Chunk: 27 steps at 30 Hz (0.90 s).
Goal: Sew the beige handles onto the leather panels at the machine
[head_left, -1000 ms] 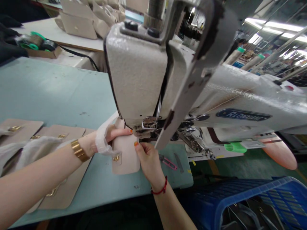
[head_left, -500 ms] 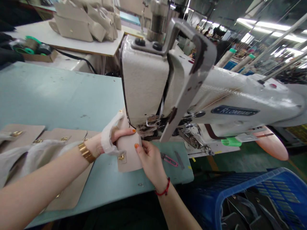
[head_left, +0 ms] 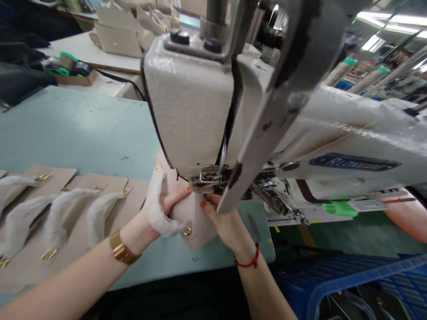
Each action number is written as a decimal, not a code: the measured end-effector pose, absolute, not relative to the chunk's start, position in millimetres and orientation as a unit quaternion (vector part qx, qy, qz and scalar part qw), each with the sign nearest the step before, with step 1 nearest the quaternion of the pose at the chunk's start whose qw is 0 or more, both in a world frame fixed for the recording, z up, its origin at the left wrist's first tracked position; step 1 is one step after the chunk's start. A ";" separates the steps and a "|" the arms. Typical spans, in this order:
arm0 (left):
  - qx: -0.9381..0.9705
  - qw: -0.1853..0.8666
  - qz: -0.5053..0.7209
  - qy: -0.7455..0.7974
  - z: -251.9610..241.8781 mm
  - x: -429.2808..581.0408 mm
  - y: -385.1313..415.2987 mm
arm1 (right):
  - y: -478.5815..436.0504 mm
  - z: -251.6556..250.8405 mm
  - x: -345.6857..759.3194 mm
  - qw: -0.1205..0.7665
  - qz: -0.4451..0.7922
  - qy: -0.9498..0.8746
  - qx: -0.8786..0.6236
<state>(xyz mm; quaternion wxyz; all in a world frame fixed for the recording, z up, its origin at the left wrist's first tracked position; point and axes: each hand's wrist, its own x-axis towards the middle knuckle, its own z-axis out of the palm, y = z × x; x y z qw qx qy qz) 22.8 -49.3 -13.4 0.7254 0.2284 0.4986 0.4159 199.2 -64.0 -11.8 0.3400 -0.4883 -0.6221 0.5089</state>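
Note:
A beige bag flap [head_left: 196, 213], with gold metal fittings and a handle [head_left: 156, 195] wrapped in white film, lies partly beneath the head of a white sewing machine [head_left: 193, 106]. My left hand [head_left: 162, 211] reaches through the wrapped handle and grips the flap, its orange-nailed thumb flat on top close to the presser foot. At the flap's right edge, my right hand [head_left: 228, 222] pinches the material, thumb above; the fingers underneath are mostly hidden. Needle and stitch line cannot be made out behind the machine head and its grey guard bar [head_left: 263, 129].
Several similar beige flaps [head_left: 83, 182] with wrapped handles overlap at left on the pale blue-green table [head_left: 100, 124]. A blue plastic basket [head_left: 313, 284] with dark pieces stands at lower right. A thin blade-like tool [head_left: 254, 227] lies right of my right hand. Thread spools [head_left: 68, 64] sit behind.
My view has come closer to the machine. Both hands have shifted with the flap, whose near end has turned to the right. The pink-handled snips are now hidden behind my right hand.

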 end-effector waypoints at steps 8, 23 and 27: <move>0.174 0.697 0.497 0.486 -25.8 43.3 -61.4 | -53.1 -2.4 210.1 0.312 0.540 -0.599 -0.503; 0.154 0.696 0.533 0.455 -19.8 43.6 -70.5 | -50.8 10.3 215.4 0.245 0.484 -0.680 -0.494; 0.137 0.686 0.554 0.451 -23.7 47.5 -70.1 | -48.6 9.3 218.0 0.248 0.462 -0.690 -0.498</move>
